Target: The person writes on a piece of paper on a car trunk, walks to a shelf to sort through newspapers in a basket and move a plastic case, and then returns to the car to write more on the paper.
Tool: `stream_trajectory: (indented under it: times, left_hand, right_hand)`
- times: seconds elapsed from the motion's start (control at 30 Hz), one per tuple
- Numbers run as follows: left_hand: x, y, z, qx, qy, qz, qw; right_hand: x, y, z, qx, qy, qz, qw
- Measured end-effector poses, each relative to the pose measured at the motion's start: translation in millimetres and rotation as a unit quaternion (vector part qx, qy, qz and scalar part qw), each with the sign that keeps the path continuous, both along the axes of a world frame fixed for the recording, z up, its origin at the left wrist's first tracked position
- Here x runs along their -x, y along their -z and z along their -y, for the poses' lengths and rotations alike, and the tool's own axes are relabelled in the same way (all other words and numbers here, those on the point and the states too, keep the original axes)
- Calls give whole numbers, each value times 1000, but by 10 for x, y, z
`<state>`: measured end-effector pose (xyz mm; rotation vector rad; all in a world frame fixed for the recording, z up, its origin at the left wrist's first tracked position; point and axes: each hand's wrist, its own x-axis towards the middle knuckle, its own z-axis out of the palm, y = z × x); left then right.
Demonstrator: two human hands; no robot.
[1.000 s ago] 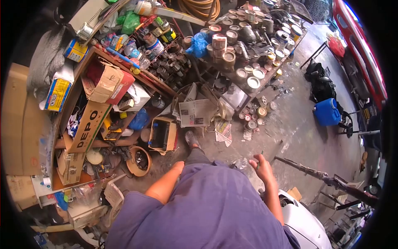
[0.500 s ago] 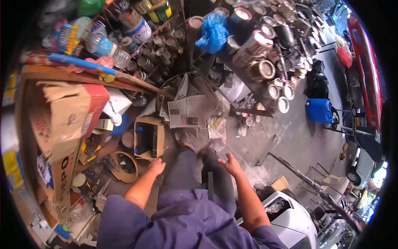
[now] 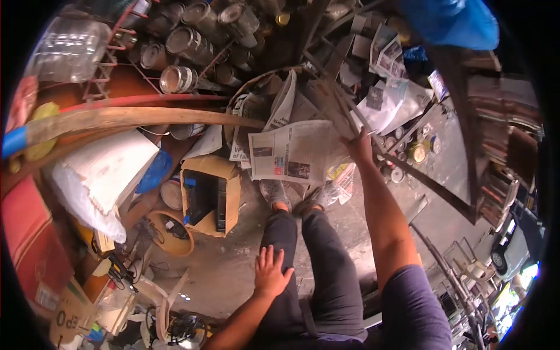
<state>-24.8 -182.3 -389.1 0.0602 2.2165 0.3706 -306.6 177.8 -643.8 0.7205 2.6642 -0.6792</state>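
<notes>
My left hand point(image 3: 271, 273) lies with fingers spread on my left leg, near the knee, and holds nothing. My right arm stretches forward, and my right hand point(image 3: 358, 146) is at the right edge of a pile of newspapers, thumb and fingers apart. The top newspaper point(image 3: 291, 149) sags over the front of the pile, above my shoes. More folded newspaper point(image 3: 284, 105) stands upright behind it. Brown, flat sheets point(image 3: 331, 102) lean at the back of the pile, beside my right hand.
An open cardboard box point(image 3: 231, 198) with dark contents and a round tan container point(image 3: 181, 245) stand on the floor at left. Paint cans point(image 3: 179, 79) crowd a rack behind a long wooden pole point(image 3: 157, 118). A metal frame point(image 3: 431, 184) crosses at right; a blue plastic bag point(image 3: 458, 23) hangs above.
I have bent forward, so the newspapers look nearer. My right hand has moved forward to the pile, and my left hand has come down onto my leg.
</notes>
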Motion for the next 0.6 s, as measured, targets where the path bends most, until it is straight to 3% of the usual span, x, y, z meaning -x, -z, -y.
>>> stream_trajectory:
  times: [0.1, 0.2, 0.33, 0.5, 0.6]
  left_hand:
    - [-51, 37, -15, -7, -4, 2, 1000]
    - [-108, 66, -12, -3, 3, 19, 1000]
    - [-103, 84, 13, 3, 12, 43, 999]
    - [-56, 109, 2, 5, 32, 68, 997]
    - [-6, 112, -15, 10, 52, 78, 996]
  right_hand:
    - [-48, -140, 409, -60, 9, 47, 997]
    - [-152, 21, 631, 11, 120, 97, 988]
    - [-141, -50, 914, 25, 126, 81, 988]
    - [-286, -494, 1708, 131, 71, -8, 989]
    - [-366, -805, 2303, 204, -6, 5, 979]
